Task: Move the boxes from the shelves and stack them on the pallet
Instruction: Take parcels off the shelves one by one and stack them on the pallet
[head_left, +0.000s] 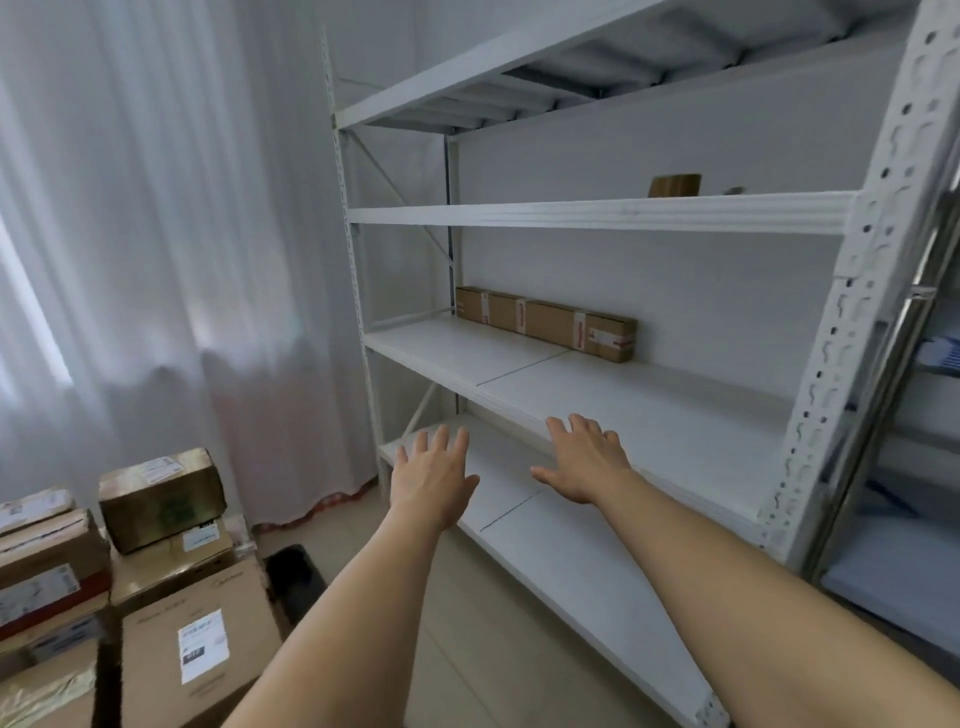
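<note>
At the back of the middle shelf (519, 358) lay the long box (545, 323) — both hands, left hand (434, 475) and right hand (584, 462), reached with fingers spread and empty — a one-ended grab could tip it.

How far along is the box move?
Mostly done, it seems: a stack of boxes sits at lower left; the pallet itself isn't visible. In hand: nothing; left hand and right hand reach out open toward the shelves. Left: the long box on the middle shelf and a brown item one shelf up.
</note>
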